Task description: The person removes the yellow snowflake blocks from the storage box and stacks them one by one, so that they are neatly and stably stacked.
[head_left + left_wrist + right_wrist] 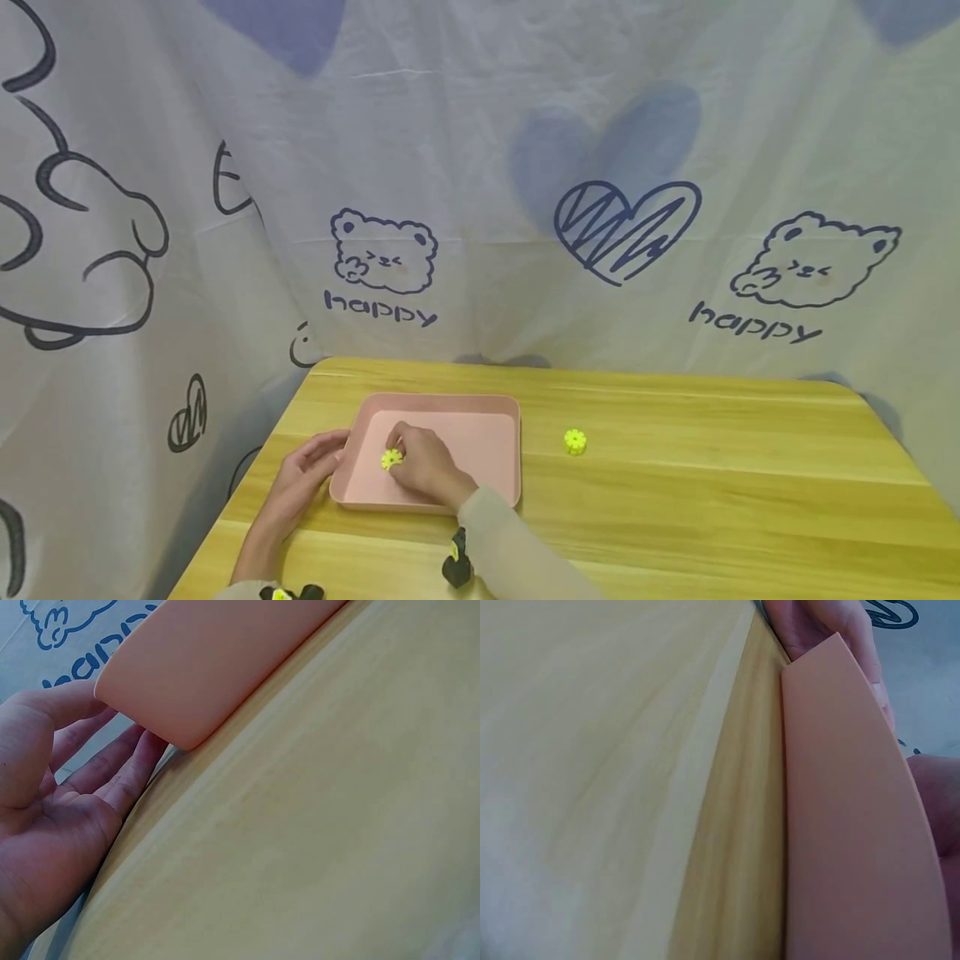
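A pink tray (487,500) lies on the table towards its left side. My right hand (427,462) reaches over the tray's near wall and pinches a bright yellow flower-shaped piece (392,459) between thumb and fingers, low inside the tray. In the right wrist view the tray wall (855,810) hides most of this hand and the piece. My left hand (303,479) rests against the outside of the tray's left end, with fingers fairly straight. Seen from the left wrist, its fingertips are right at the tray's corner (165,697).
Another yellow flower-shaped piece (575,442) lies on the wooden table (712,483) to the right of the tray. A white curtain (480,292) with printed bears and hearts hangs behind the table and down its left side.
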### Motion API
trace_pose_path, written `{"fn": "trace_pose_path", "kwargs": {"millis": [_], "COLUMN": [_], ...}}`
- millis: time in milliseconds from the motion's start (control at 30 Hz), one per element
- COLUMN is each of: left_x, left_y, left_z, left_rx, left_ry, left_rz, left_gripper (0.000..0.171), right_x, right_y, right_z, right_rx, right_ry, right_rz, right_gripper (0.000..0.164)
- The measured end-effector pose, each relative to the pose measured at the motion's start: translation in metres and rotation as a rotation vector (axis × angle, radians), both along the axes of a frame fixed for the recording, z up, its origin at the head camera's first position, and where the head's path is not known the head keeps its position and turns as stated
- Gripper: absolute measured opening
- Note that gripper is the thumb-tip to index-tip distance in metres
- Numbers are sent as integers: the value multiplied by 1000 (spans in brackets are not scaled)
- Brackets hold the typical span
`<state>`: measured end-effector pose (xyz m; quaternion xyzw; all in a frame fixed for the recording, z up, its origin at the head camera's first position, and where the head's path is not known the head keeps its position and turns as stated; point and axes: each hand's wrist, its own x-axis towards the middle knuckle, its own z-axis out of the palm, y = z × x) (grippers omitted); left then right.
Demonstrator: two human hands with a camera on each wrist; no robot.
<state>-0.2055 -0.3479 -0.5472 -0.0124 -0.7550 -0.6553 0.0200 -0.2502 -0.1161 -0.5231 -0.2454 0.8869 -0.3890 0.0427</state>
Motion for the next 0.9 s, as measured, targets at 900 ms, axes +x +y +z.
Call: {"fn": "trace_pose_path", "kwargs": {"millis": [900], "left_x": [-1], "left_y": [-2], "left_z": [0], "left_rx": [16], "left_ry": [-4], "left_rz": [2], "left_gripper": [51], "right_x": [1], "right_y": [58], "right_z": [5], "right_rx": [-354], "right_ry": [-54], "right_rz": [-18], "right_gripper": [25]}}
